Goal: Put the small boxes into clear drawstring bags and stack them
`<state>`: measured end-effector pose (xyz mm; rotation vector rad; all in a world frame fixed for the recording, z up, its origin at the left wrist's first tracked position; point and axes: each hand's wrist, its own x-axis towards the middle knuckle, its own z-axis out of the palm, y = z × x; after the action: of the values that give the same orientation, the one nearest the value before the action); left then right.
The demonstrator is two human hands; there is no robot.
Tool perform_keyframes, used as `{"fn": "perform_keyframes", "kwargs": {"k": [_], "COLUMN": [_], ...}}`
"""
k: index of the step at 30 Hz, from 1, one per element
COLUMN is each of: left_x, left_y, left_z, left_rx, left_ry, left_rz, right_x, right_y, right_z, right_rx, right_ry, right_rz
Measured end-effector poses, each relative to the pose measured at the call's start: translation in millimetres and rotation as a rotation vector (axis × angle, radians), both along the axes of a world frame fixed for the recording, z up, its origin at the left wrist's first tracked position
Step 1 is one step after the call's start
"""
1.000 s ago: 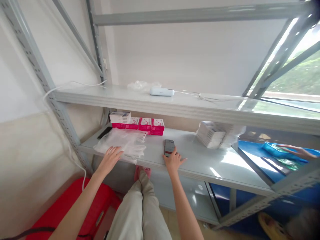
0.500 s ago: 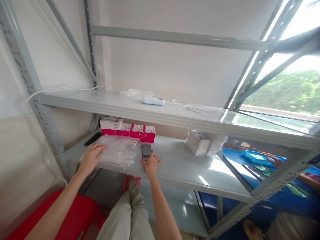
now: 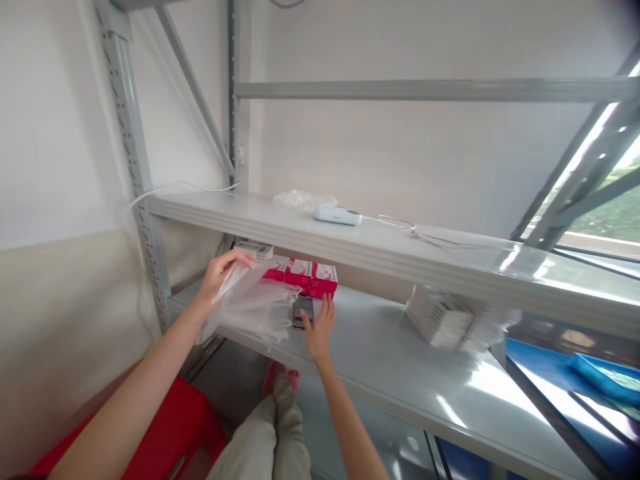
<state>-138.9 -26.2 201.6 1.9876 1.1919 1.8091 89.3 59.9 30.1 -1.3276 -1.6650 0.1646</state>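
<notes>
My left hand (image 3: 220, 277) is closed on the edge of some thin, clear plastic bags (image 3: 257, 303) and lifts that side off the lower shelf. Over the phone's right edge hovers my right hand (image 3: 320, 328), fingers spread and holding nothing. The phone (image 3: 303, 312) lies flat, its screen partly hidden by the bags and my fingers. Behind it stands a row of pink-and-white boxes (image 3: 323, 280), just past my right fingertips. A stack of white boxes (image 3: 255, 249) shows beyond my left hand.
On the upper shelf (image 3: 450, 257) are a pale handheld device (image 3: 337, 215) with a cable and crumpled plastic (image 3: 305, 200). Plastic-wrapped white boxes (image 3: 445, 319) stand right on the lower shelf. A red stool (image 3: 175, 427) is at lower left, a blue tray (image 3: 607, 377) at far right.
My left hand has taken hold of the plastic bags and raised their edge. My right hand has moved from the phone's near end toward the pink boxes. The view has swung left.
</notes>
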Motion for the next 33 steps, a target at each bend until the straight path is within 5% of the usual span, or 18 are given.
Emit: {"fn": "perform_keyframes", "kwargs": {"k": [4,8,11,16,18,22,25,33], "left_x": [51.0,96.3,123.5,156.3,165.3,183.9,203.7,263.1], "left_y": [-12.7,-20.2,-21.0,-8.5,3.6,32.6,41.8,-6.6], "left_z": [27.7,42.6,46.9,37.0,25.7,-6.9,-39.1,-168.8], "left_rx": [-0.075,-0.16,-0.21,-0.296,-0.251,-0.071,0.04,0.097], "left_ry": [0.085,0.166,0.218,0.418,0.554,0.778,0.894,0.897], "left_rz": [-0.297,-0.582,-0.775,-1.088,-1.019,-0.576,-0.371,-0.11], "right_x": [37.3,71.8,100.5,149.7,170.9,212.0,230.7,229.4], "right_y": [-31.4,-53.0,-67.1,-93.8,-101.0,-106.6,-106.4,-105.0], "right_z": [80.4,130.7,137.5,120.1,109.7,87.7,67.4,-11.0], "right_rx": [0.349,0.494,0.608,0.777,0.767,0.574,0.435,0.197], "right_ry": [-0.026,-0.247,-0.461,-0.588,-0.589,-0.722,-0.835,-0.869], "right_rz": [0.179,0.038,-0.087,-0.182,-0.308,-0.481,-0.51,-0.307]}}
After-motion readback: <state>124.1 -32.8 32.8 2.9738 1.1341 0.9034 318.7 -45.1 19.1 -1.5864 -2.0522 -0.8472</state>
